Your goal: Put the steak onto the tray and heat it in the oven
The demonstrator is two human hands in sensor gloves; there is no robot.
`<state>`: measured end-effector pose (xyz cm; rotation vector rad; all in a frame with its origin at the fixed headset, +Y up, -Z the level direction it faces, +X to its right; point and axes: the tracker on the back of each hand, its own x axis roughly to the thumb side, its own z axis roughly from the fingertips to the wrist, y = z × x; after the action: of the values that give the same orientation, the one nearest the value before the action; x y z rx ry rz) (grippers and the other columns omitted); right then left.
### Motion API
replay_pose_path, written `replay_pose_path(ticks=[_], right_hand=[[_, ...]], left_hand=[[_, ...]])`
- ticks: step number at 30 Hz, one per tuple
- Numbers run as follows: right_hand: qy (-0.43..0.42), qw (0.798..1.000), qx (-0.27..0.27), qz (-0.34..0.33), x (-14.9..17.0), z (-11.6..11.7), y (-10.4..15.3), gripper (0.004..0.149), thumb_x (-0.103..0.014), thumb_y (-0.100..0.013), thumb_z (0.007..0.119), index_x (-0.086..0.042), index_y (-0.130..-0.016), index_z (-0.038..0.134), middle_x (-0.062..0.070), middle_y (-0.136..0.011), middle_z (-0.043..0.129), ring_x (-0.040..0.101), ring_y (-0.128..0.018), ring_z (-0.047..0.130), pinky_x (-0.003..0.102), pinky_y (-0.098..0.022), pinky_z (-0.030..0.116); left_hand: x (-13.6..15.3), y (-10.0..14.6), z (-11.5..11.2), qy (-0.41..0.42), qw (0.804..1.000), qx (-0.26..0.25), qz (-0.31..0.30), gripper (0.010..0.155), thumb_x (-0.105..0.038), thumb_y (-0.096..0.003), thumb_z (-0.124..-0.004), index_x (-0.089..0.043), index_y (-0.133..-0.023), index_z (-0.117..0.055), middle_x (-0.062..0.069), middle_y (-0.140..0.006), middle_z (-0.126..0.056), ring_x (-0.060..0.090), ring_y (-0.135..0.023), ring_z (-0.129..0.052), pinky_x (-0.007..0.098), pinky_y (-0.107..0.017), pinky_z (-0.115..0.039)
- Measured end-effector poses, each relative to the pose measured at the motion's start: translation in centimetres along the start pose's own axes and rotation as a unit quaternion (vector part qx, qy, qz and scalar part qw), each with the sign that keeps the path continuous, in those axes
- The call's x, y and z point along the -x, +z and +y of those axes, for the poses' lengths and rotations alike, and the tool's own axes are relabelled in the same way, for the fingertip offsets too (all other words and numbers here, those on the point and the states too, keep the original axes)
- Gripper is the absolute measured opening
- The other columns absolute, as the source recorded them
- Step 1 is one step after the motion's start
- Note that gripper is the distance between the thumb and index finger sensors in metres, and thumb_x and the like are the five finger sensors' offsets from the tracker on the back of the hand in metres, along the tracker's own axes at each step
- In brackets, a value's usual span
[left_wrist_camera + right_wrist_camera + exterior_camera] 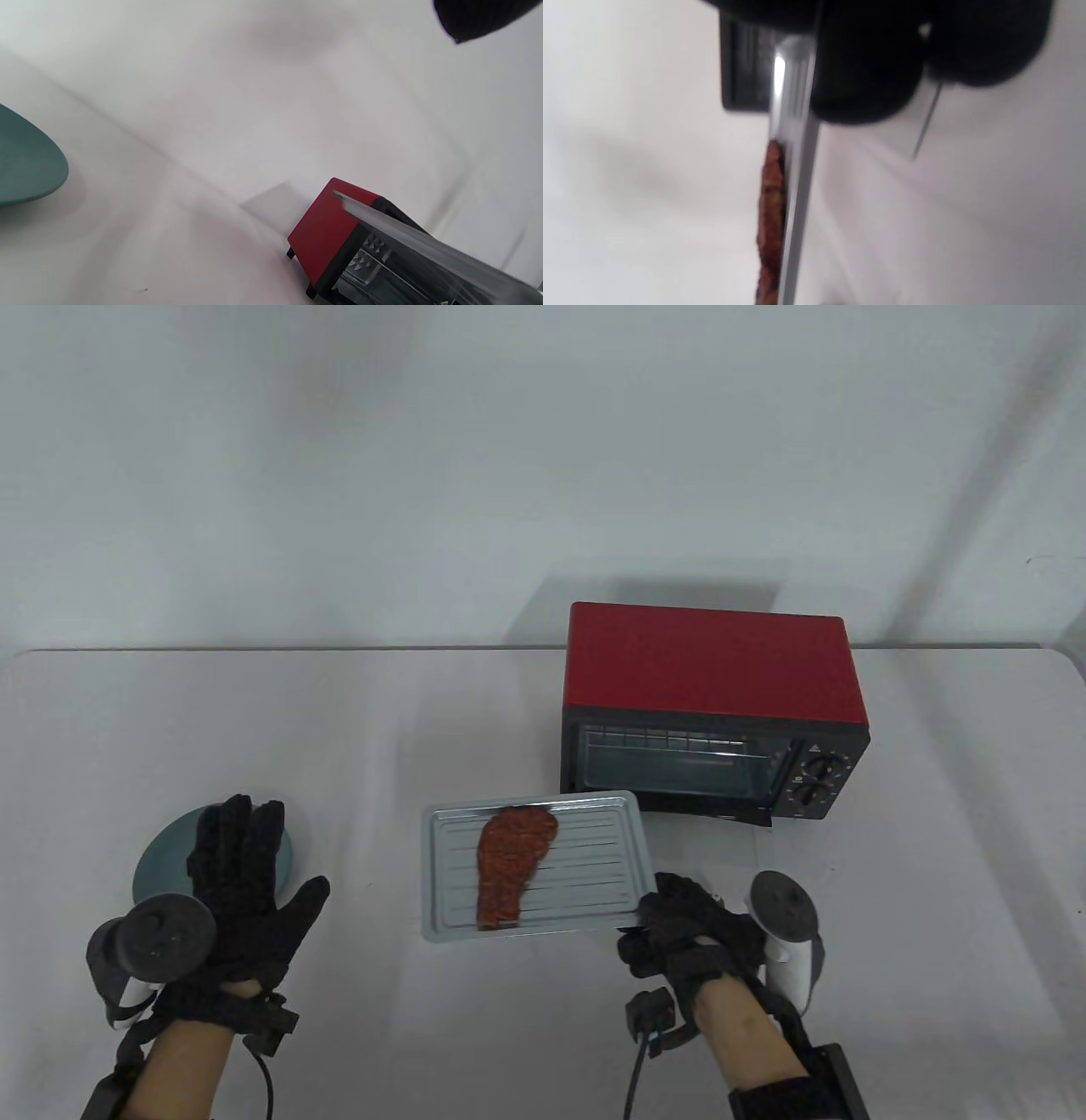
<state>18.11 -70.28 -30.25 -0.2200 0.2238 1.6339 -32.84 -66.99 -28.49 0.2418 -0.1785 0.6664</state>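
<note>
Our right hand (679, 929), black glove, fingers curled, pinches the near right corner of the ribbed rectangular silver metal tray (594, 891); in the right wrist view the fingertips (869, 76) sit clamped on the tray's edge (793, 169), seen nearly side-on and blurred. The tray looks lifted off the white table (424, 712), near edge towards us, far edge just in front of the oven; we can't tell whether any part of it touches the table. The flat reddish-brown steak (512, 865) lies on the tray, left of its centre, long axis running near to far; the right wrist view shows it (771, 212) as a thin dark red strip against the tray. Just behind the tray stands the red-topped, black-fronted toaster oven (713, 712), glass door on the front, two round knobs (821, 782) at its right side. We can't tell for sure whether the door is ajar. Our left hand (242, 882) is well apart on the left, grips nothing, fingers straight and spread, hovering over the round teal plate (157, 874). In the left wrist view the plate (25, 165) is at the left edge, the oven (335, 228) at lower right with the tray rim (424, 250) crossing in front.
</note>
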Motion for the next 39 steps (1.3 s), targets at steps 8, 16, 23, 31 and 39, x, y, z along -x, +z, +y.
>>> replay_pose_path(ticks=[8, 16, 23, 31, 39], right_hand=[[-0.024, 0.994, 0.103, 0.006, 2.0, -8.3, -0.4, 0.050, -0.012, -0.051, 0.070, 0.007, -0.092, 0.049, 0.024, -0.075, 0.089, 0.022, -0.028, 0.101, 0.053, -0.028, 0.083], [-0.060, 0.989, 0.134, 0.018, 4.0, -10.1, -3.4, 0.050, -0.012, -0.050, 0.070, 0.007, -0.092, 0.051, 0.024, -0.074, 0.090, 0.023, -0.027, 0.101, 0.053, -0.028, 0.083], [-0.078, 0.987, 0.139, 0.020, 4.6, -10.1, -5.3, 0.050, -0.012, -0.050, 0.070, 0.007, -0.092, 0.051, 0.024, -0.075, 0.089, 0.023, -0.028, 0.101, 0.054, -0.028, 0.083], [-0.087, 0.985, 0.146, 0.013, 4.7, -10.1, -6.3, 0.050, -0.013, -0.050, 0.070, 0.006, -0.092, 0.051, 0.024, -0.075, 0.089, 0.023, -0.028, 0.101, 0.054, -0.029, 0.083], [-0.096, 0.984, 0.148, 0.020, 4.8, -9.9, -7.2, 0.050, -0.013, -0.050, 0.069, 0.006, -0.092, 0.051, 0.024, -0.076, 0.089, 0.022, -0.029, 0.101, 0.054, -0.029, 0.083]], left_hand=[[0.0, -0.1, -0.7, -0.007, 1.000, 0.011, 0.009, 0.087, -0.082, -0.0467, -0.061, -0.037, -0.113, -0.026, 0.007, -0.121, -0.015, 0.038, -0.112, -0.007, 0.071, -0.071, -0.023], [0.1, -0.2, -1.3, -0.012, 1.000, 0.021, 0.018, 0.087, -0.081, -0.0469, -0.061, -0.036, -0.113, -0.026, 0.007, -0.121, -0.016, 0.038, -0.112, -0.007, 0.071, -0.071, -0.024], [0.0, -0.2, -1.4, -0.011, 0.999, 0.027, 0.025, 0.087, -0.081, -0.0472, -0.061, -0.036, -0.113, -0.026, 0.007, -0.121, -0.016, 0.038, -0.112, -0.007, 0.071, -0.072, -0.024], [-0.1, -0.2, -1.5, -0.012, 0.999, 0.032, 0.028, 0.086, -0.080, -0.0473, -0.061, -0.036, -0.113, -0.026, 0.007, -0.120, -0.016, 0.038, -0.112, -0.007, 0.071, -0.072, -0.024], [-0.1, -0.3, -1.6, -0.010, 0.999, 0.037, 0.031, 0.086, -0.080, -0.0475, -0.061, -0.036, -0.113, -0.026, 0.007, -0.120, -0.016, 0.038, -0.112, -0.007, 0.071, -0.072, -0.024]])
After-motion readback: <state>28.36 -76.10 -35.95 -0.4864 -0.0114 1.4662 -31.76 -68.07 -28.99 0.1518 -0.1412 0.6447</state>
